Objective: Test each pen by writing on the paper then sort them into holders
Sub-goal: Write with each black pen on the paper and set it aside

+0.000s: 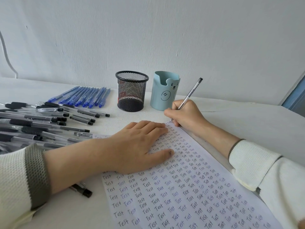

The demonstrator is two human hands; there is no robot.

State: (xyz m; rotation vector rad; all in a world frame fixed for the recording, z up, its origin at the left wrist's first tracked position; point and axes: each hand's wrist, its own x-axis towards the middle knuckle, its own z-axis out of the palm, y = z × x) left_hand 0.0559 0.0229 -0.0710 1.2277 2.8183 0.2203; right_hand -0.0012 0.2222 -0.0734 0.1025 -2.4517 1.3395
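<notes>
My right hand (183, 113) grips the pen (189, 94), tip on the far corner of the paper (181, 195), barrel leaning far-right. My left hand (137, 146) lies flat on the paper. The blue holder (163, 93) stands just far-left of my right hand.

A white table (231, 119) carries a sheet of paper (181, 195), lying at an angle and filled with rows of the word "Test". Behind it stand a black mesh holder (131, 91) and, just beside it on the right, a light blue holder (163, 95) with a bear face. On the left lie a neat row of blue pens (85, 96), a loose pile of black pens (41, 123), and one single black pen (82, 190) near the paper.
</notes>
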